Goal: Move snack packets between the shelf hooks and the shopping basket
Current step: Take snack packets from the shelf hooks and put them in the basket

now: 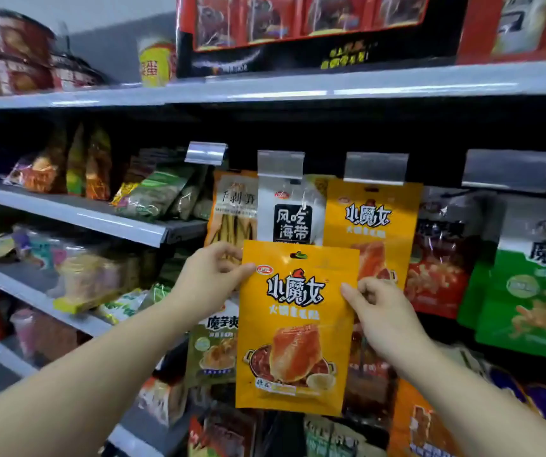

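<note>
I hold a yellow snack packet (pixel 294 328) upright in front of the hook rack. My left hand (pixel 210 278) pinches its upper left edge and my right hand (pixel 380 311) pinches its right edge. Just above and to the right, a matching yellow packet (pixel 372 225) hangs from a hook under a clear price tag holder (pixel 376 168). The held packet's hang hole sits below the hooks, apart from them. No shopping basket is in view.
Other hanging packets surround it: a white one (pixel 289 212), an orange-brown one (pixel 232 209), a red one (pixel 443 252) and a green one (pixel 528 285). More packets hang below. Shelves with bagged snacks (pixel 153 196) run along the left. A shelf board (pixel 265 87) spans above.
</note>
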The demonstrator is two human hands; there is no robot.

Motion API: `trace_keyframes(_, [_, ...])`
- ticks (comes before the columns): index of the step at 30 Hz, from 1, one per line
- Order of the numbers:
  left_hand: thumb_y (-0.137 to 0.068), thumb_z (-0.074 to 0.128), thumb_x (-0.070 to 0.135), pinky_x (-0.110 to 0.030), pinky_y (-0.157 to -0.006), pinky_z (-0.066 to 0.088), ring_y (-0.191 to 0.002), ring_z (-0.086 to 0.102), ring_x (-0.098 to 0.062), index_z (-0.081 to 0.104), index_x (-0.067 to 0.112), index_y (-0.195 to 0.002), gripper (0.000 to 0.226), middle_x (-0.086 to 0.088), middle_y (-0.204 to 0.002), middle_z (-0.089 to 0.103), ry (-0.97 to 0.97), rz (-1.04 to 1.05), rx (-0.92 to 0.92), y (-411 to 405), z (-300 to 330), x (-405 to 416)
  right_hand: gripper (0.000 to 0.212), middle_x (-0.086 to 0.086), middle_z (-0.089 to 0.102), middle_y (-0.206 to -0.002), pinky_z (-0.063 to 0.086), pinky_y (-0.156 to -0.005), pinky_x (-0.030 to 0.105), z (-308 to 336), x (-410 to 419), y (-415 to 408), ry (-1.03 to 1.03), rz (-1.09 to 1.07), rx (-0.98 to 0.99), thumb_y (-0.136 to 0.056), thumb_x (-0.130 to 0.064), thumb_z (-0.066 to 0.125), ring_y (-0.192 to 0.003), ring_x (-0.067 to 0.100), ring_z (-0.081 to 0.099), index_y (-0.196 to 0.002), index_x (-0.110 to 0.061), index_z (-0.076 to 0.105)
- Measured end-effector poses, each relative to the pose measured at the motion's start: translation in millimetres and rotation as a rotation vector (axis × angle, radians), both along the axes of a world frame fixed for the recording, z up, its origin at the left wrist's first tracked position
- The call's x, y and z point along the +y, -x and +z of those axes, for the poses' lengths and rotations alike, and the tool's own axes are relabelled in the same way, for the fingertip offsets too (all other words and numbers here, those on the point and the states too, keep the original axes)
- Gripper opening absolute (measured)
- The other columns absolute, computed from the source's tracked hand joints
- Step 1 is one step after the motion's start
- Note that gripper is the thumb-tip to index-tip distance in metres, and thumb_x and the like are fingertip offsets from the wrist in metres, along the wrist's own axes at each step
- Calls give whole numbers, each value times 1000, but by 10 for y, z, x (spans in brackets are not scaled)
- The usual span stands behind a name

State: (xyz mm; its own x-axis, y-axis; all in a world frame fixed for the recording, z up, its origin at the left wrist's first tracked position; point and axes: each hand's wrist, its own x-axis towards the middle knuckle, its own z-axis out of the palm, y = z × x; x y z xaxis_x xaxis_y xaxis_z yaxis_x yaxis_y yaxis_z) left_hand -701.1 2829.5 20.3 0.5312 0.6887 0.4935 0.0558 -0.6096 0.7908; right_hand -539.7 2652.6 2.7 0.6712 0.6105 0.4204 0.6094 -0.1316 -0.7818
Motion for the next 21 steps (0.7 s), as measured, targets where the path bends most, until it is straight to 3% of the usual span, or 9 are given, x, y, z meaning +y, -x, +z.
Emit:
trace_keyframes(4, [-86, 69, 28, -25, -60, 51, -64, 66, -10, 60, 16, -88, 15, 0, -71, 70, 3, -69, 17, -458, 407, -103, 44, 28, 55, -77, 50, -76, 60, 370, -209, -331, -38, -64, -30, -92, -40, 54, -74, 44, 56, -73, -1, 46])
trace_keyframes(7, [-86, 69, 29, -36, -77, 56, -80, 69, -19, 63, 14, -98, 21, -8, -86, 72, 65, -127, -6, -768, 641, -120, 42, 28, 62, -81, 51, -72, 56, 612, -284, -514, -76, -100, -58, -92, -39, 53, -75, 44, 60, -78, 1, 53])
trace_keyframes(11, [-88, 67, 33, -20, -62, 44, -79, 62, -8, 63, 19, -102, 20, 4, -88, 66, 75, -125, -98, -1107, 874, -135, 36, 22, 66, -85, 51, -75, 51, 868, -293, -733, -152, -132, -118, -94, -36, 52, -80, 38, 62, -78, -4, 59])
trace_keyframes(15, [-88, 66, 32, -29, -81, 51, -85, 63, -9, 69, 12, -103, 25, 2, -93, 69, 114, -153, -217, -1358, 1014, -119, 33, 17, 67, -84, 53, -75, 48, 1015, -247, -931, -218, -145, -133, -94, -36, 51, -76, 33, 62, -73, -11, 57])
trace_keyframes(18, [-88, 66, 31, -16, -67, 45, -83, 62, -5, 69, 11, -105, 26, 3, -93, 69, 155, -170, -272, -1477, 1049, -114, 33, 14, 68, -80, 53, -75, 54, 1051, -181, -1048, -234, -145, -123, -93, -38, 51, -77, 34, 64, -70, -16, 56])
trace_keyframes(21, [-89, 65, 29, -15, -62, 37, -79, 57, -1, 66, 17, -101, 17, 9, -88, 66, 209, -202, -321, -1567, 1058, -115, 36, 19, 66, -81, 53, -72, 57, 1072, -141, -1133, -236, -150, -114, -92, -44, 51, -76, 38, 63, -69, -15, 53])
